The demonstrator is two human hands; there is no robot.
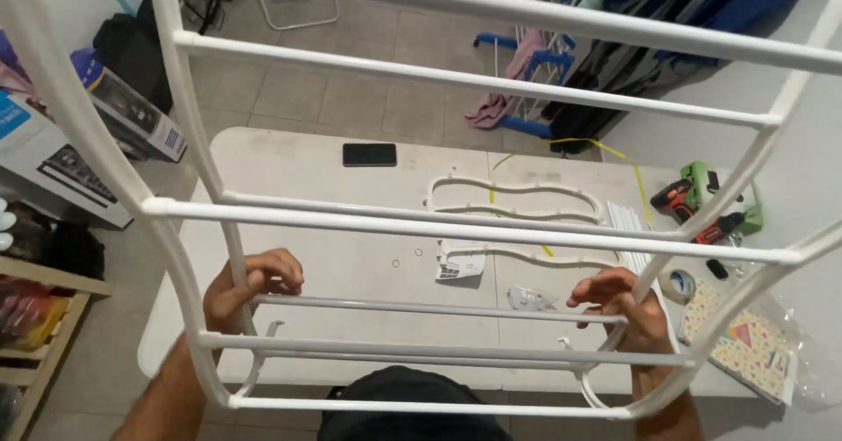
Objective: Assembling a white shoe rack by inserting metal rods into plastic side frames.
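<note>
— Tiled floor, white table (333,156) below me, and the rack frame (456,231) standing up in front of my face. What do you want to know?

— Where are your hands?

— My left hand (250,288) is curled around the left upright near the table's near edge, fingers closed on it beside the end of a thin crossbar (430,307). My right hand (618,305) is pinched narrow at that bar's other end, right where it meets the right upright.

— So how much is built?

— Most of it, I'd judge. Several rungs already span both side pieces, top to bottom. The bar between my hands looks like the one not fully seated yet.

— Anything left over?

— Two wavy white side pieces (517,217) lie flat mid-table, with a bundle of white rods (627,222) toward the right edge. Those seem unused. Beyond them sit the cordless drill (693,209) and a tape roll (680,283); a black phone (369,154) lies near the far edge.
</note>
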